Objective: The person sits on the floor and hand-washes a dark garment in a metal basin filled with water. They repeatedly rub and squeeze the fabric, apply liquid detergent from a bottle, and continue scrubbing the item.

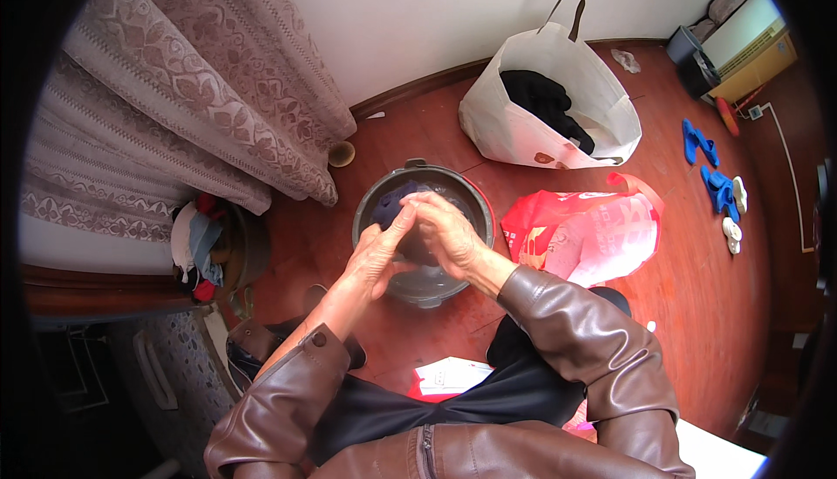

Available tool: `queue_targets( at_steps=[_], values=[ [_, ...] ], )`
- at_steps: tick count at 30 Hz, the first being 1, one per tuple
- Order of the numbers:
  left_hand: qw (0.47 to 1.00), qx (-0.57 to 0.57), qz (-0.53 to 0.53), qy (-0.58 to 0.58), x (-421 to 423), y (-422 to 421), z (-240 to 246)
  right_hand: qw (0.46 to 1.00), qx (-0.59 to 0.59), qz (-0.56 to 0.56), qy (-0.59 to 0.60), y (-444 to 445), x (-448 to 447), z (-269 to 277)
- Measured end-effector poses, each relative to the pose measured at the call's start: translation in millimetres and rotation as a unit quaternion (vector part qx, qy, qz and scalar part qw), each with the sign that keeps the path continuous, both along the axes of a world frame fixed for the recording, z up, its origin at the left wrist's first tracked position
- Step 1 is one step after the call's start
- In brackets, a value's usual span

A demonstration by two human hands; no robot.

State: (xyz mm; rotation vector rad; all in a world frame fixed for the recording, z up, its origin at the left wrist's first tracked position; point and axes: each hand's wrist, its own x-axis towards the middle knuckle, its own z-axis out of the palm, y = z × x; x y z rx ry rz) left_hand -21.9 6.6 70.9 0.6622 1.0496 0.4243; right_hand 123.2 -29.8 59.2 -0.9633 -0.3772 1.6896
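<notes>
A grey plastic bucket [486, 214] holding water stands on the floor between my feet. Inside it a dark blue cloth [391, 203] lies at the far left, partly hidden by my fingers. My left hand [378, 258] and my right hand [446, 230] are raised over the bucket, their fingertips meeting at the top. Neither is seen to hold anything. The palms face down or inward, so what lies beneath them is partly hidden.
A white bag [484, 113] with dark clothing stands near the wall. A red plastic bag [588, 234] lies right of the bucket. At left, a container [254, 243] of clothes sits below a patterned curtain [196, 87]. Blue slippers [719, 194] rest at far right.
</notes>
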Motion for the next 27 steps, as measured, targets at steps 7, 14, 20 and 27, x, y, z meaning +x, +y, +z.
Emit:
queue_targets(
  at_steps=[7,14,20,27],
  values=[
    [0.999,0.025,0.003,-0.034,-3,-5,12,0.998,-0.013,0.053,-0.009,-12,6,11],
    [0.996,0.063,0.06,0.019,-2,-9,6,0.854,0.099,-0.001,-0.51,-26,4,11],
    [0.991,0.094,0.063,0.069,-5,-5,-20,0.762,0.178,0.09,-0.616,-46,-8,8],
    [0.976,0.103,0.049,0.184,-5,3,-46,0.802,0.266,0.011,-0.535,-54,-5,27]
  ],
)
